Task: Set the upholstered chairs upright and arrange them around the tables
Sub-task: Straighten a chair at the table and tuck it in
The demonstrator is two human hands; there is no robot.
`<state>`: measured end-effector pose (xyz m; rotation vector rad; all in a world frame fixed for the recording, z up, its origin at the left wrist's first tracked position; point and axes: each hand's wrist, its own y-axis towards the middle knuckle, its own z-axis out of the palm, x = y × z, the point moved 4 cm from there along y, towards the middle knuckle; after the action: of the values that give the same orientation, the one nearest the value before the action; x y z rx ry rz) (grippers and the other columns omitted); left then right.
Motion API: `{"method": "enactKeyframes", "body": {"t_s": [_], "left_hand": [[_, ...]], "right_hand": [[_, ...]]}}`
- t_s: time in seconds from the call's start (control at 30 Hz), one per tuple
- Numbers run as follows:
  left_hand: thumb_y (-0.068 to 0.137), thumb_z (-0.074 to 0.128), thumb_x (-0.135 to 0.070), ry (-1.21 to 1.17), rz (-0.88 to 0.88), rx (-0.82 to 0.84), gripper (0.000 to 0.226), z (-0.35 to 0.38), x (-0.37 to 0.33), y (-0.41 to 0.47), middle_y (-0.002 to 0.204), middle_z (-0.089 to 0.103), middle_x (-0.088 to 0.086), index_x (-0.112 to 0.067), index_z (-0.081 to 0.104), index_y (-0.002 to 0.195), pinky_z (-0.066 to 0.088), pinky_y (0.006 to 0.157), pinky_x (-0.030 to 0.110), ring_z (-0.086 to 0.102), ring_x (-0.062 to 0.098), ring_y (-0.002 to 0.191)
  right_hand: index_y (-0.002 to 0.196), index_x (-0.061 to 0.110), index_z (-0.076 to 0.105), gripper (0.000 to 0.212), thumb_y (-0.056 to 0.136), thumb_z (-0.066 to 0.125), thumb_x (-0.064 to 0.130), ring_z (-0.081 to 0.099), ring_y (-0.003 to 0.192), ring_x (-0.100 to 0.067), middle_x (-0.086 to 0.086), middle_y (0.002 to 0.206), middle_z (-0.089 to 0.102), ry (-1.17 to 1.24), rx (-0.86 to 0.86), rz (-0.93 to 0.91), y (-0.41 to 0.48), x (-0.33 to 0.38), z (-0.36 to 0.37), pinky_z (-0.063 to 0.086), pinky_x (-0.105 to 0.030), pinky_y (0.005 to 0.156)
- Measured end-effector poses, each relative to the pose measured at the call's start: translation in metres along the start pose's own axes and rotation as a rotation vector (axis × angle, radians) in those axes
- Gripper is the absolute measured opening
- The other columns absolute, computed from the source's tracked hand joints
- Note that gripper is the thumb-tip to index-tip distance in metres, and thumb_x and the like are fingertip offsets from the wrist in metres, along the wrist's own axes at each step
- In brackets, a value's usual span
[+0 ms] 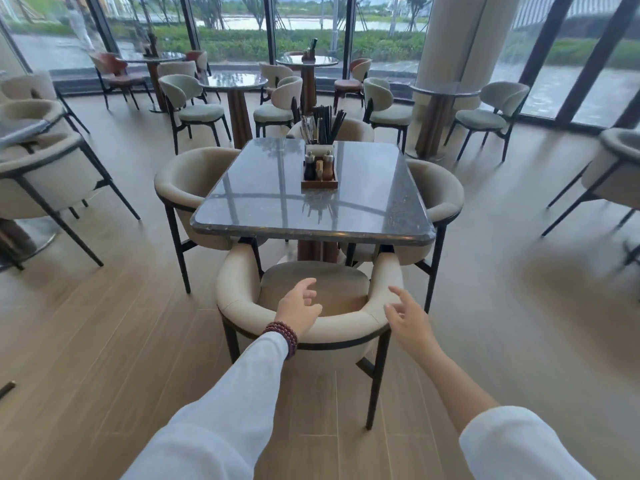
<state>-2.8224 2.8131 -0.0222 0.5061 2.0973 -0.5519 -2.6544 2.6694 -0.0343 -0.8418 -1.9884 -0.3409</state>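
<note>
Your left hand [299, 306] hovers over the chair [239, 308] back at lower centre, fingers loosely curled and gripping nothing, your right hand [410, 320] is spread wide just beside its right corner, and the chair stands upright, arm tips at the table's [263, 188] near edge.

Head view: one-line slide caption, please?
Left hand and right hand, both open, at the curved back of an upright cream upholstered chair facing a square grey stone-topped table.
</note>
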Motion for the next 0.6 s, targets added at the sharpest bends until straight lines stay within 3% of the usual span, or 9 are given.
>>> {"method": "enactKeyframes", "body": {"t_s": [0.1, 0.2, 0.33, 0.47, 0.6], "left_hand": [[0.088, 0.058, -0.009, 0.011, 0.024, 0.013, 0.055, 0.016, -0.017, -0.01, 0.129, 0.057, 0.003, -0.022, 0.042, 0.139, 0.043, 0.099, 0.031, 0.053, 0.016, 0.118], [0.087, 0.058, -0.008, -0.01, 0.034, -0.006, 0.055, 0.034, -0.033, -0.019, 0.127, 0.057, 0.003, -0.021, 0.043, 0.138, 0.043, 0.097, 0.03, 0.054, 0.017, 0.116], [0.087, 0.059, -0.006, -0.06, 0.005, -0.052, 0.054, 0.053, -0.046, -0.031, 0.126, 0.058, 0.004, -0.02, 0.043, 0.137, 0.044, 0.098, 0.031, 0.054, 0.018, 0.115], [0.087, 0.059, -0.006, -0.085, -0.031, -0.105, 0.054, 0.063, -0.053, -0.046, 0.124, 0.059, 0.004, -0.02, 0.044, 0.137, 0.045, 0.101, 0.033, 0.056, 0.019, 0.114], [0.086, 0.058, -0.006, -0.12, -0.059, -0.187, 0.054, 0.06, -0.054, -0.063, 0.119, 0.061, 0.002, -0.02, 0.044, 0.137, 0.045, 0.096, 0.03, 0.056, 0.018, 0.11]], "right_hand": [[0.143, 0.02, 0.04, 0.044, 0.099, 0.049, 0.019, 0.061, 0.106, -0.023, -0.009, 0.112, 0.064, 0.058, -0.029, 0.022, -0.003, -0.009, -0.022, 0.05, -0.038, 0.094], [0.142, 0.021, 0.04, 0.044, 0.099, 0.048, 0.02, 0.063, 0.092, -0.018, -0.005, 0.098, 0.065, 0.073, -0.025, 0.017, -0.003, -0.019, -0.046, 0.05, -0.028, 0.077], [0.142, 0.021, 0.04, 0.044, 0.099, 0.048, 0.02, 0.063, 0.094, -0.018, -0.004, 0.1, 0.064, 0.086, 0.015, 0.001, 0.002, -0.03, -0.069, 0.051, -0.03, 0.079], [0.142, 0.023, 0.039, 0.044, 0.099, 0.049, 0.02, 0.064, 0.089, -0.016, -0.004, 0.101, 0.064, 0.076, 0.075, -0.031, 0.003, -0.034, -0.083, 0.045, -0.017, 0.063], [0.143, 0.023, 0.038, 0.046, 0.099, 0.05, 0.019, 0.065, 0.09, -0.02, -0.009, 0.099, 0.066, 0.062, 0.136, -0.072, 0.005, -0.03, -0.088, 0.047, -0.017, 0.063]]}}
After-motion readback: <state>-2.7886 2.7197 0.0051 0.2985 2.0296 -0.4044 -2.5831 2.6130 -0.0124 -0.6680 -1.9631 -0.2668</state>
